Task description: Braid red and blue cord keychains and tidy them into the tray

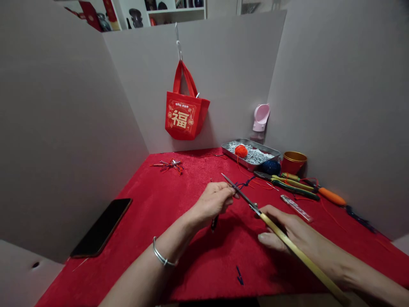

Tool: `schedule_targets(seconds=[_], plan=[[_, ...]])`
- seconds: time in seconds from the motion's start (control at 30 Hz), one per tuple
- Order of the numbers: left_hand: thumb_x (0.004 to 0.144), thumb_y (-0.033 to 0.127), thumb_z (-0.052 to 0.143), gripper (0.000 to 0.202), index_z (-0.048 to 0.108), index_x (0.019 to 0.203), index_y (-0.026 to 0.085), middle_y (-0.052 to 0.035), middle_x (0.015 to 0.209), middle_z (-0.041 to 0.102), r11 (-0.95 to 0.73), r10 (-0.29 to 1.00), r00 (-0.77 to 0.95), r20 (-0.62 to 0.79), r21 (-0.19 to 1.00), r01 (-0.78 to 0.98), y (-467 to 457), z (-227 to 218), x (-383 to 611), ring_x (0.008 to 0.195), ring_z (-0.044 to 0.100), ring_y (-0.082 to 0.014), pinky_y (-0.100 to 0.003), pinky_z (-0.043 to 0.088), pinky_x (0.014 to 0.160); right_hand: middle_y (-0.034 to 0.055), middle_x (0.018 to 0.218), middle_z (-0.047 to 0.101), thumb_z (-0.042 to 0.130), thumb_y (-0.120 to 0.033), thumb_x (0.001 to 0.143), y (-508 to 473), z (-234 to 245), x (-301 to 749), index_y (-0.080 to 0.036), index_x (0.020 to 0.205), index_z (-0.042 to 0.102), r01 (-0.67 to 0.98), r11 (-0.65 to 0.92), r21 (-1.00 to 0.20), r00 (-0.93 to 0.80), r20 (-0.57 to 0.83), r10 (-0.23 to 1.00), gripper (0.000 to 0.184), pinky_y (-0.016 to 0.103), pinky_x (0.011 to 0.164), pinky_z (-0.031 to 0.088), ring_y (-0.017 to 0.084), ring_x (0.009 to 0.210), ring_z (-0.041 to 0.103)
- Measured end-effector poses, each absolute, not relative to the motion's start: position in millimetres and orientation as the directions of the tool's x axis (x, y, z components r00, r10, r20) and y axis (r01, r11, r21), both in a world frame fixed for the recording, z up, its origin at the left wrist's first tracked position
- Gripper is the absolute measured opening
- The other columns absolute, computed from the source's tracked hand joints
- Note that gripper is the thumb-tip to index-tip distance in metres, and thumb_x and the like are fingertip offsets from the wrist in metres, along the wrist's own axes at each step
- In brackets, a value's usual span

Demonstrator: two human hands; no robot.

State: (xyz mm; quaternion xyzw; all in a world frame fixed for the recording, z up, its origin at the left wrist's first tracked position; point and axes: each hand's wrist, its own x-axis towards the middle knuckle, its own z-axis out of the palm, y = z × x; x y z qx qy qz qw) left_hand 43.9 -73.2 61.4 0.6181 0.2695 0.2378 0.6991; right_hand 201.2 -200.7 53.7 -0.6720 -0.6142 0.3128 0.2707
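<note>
A brass-handled tool [313,266] is gripped by the right hand [287,230], a dark cord [214,222] is pinched by the closed left hand [212,200], and a knotted cord piece [168,166] lies finished beyond it.

Single head-worn camera at the person's own viewpoint, facing forward and down across the red-covered tabletop [179,264]. Near: left hand [212,202] and right hand [281,228], close to the lens, forearms entering from the lower edge. Far: grey partition walls [64,128] meet in a corner; a white shelf [175,10] shows above them.
</note>
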Motion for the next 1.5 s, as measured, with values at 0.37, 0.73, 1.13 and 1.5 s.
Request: schedule_targets(seconds=[0.37, 0.73, 1.13, 1.5], plan=[[0.076, 0.022, 0.044, 0.014, 0.053, 0.068, 0.014, 0.0107, 0.042, 0.023, 0.157, 0.609, 0.789, -0.084, 0.987, -0.016, -71, 58, 44, 0.035, 0.013, -0.0029, -0.021, 0.008, 0.037, -0.0037, 0.064, 0.044, 0.05, -0.053, 0.078, -198, 49, 205, -0.02, 0.075, 0.047, 0.723, -0.044, -0.69, -0.016, -0.08, 0.997, 0.033, 0.023, 0.053, 0.029, 0.011, 0.059, 0.037], [0.077, 0.023, 0.045, 0.015, 0.051, 0.067, 0.014, 0.0109, 0.042, 0.022, 0.168, 0.569, 0.808, -0.153, 0.983, 0.068, -78, 64, 53, 0.037, 0.012, -0.003, -0.022, 0.008, 0.039, -0.0057, 0.06, 0.04, 0.051, -0.034, 0.079, -203, 36, 217, -0.019, 0.074, 0.044, 0.697, -0.016, -0.717, -0.031, -0.052, 0.998, 0.017, 0.024, 0.052, 0.028, 0.01, 0.055, 0.033], [0.077, 0.03, 0.049, 0.018, 0.051, 0.068, 0.014, 0.011, 0.043, 0.022, 0.148, 0.51, 0.848, -0.146, 0.986, 0.081, -81, 63, 65, 0.038, 0.011, -0.0031, -0.022, 0.007, 0.039, -0.0072, 0.054, 0.036, 0.046, -0.015, 0.069, -214, 28, 222, -0.02, 0.069, 0.043, 0.678, -0.021, -0.735, 0.039, 0.008, 0.999, 0.005, 0.022, 0.047, 0.025, 0.008, 0.049, 0.029], [0.078, 0.028, 0.047, 0.017, 0.053, 0.081, 0.012, 0.008, 0.051, 0.03, 0.212, 0.566, 0.821, -0.075, 0.975, -0.057, -85, 62, 61, 0.041, 0.018, -0.0033, -0.021, 0.012, 0.043, -0.0008, 0.057, 0.051, 0.054, -0.037, 0.073, -194, 31, 244, -0.019, 0.063, 0.047, 0.795, -0.095, -0.599, 0.19, 0.096, 0.977, 0.022, 0.023, 0.05, 0.029, 0.013, 0.053, 0.043]])
